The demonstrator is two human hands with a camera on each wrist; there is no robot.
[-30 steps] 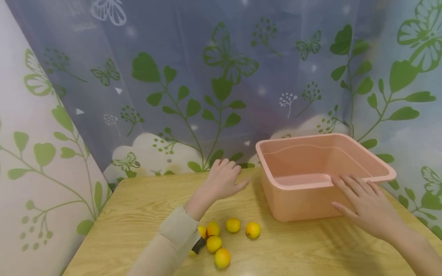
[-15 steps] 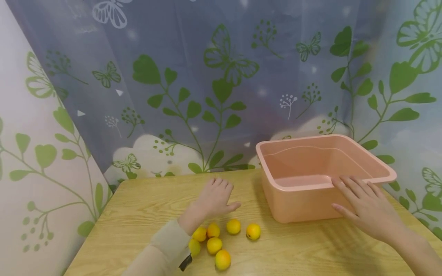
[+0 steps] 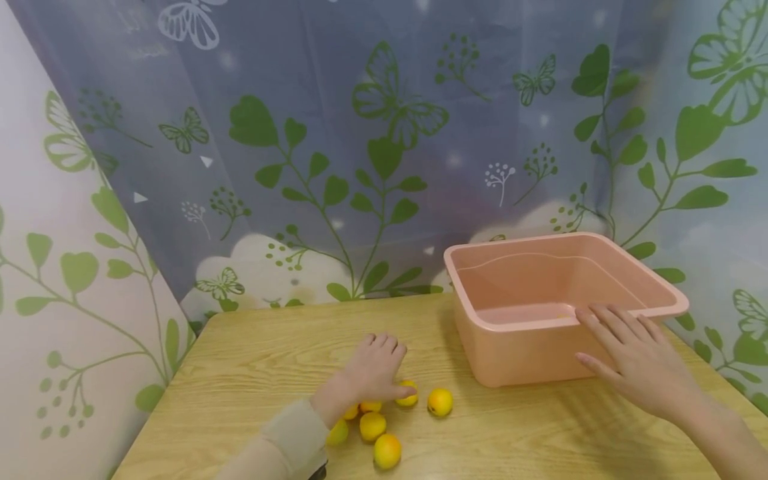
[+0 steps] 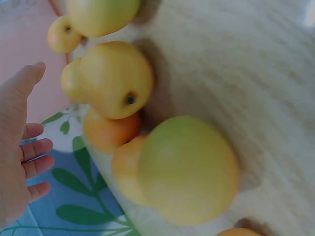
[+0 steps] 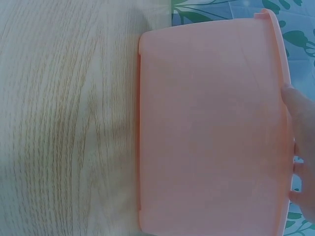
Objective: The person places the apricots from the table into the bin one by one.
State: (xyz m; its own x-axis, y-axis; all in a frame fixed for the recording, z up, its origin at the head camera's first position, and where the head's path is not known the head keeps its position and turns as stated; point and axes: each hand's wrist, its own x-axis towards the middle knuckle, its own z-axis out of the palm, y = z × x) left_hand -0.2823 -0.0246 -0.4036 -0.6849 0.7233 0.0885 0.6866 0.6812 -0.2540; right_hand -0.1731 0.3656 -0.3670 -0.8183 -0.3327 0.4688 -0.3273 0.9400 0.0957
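My left hand (image 3: 369, 373) is above a group of small yellow-orange fruits, with its thumb just over one fruit (image 3: 407, 392). It holds nothing; the left wrist view shows its fingers loosely extended beside the round fruits (image 4: 189, 169), some tinged green. Their exact kind is unclear, though one shows a small dark end spot. My right hand (image 3: 639, 360) rests on the near rim of a pink plastic basin (image 3: 528, 350), fingers laid over the edge and thumb at the outside. A tiny yellow patch (image 3: 561, 316) shows inside the basin, mostly hidden by the rim.
The wooden table (image 3: 258, 353) backs onto a patterned curtain (image 3: 336, 153) with leaves and butterflies. A lone fruit (image 3: 441, 402) lies nearest the basin, another (image 3: 387, 451) nearest me. The basin stands at the table's right.
My left hand has come down and toward me, from beside the basin to over the fruits. A small yellow patch now shows in the basin. My right hand keeps its place.
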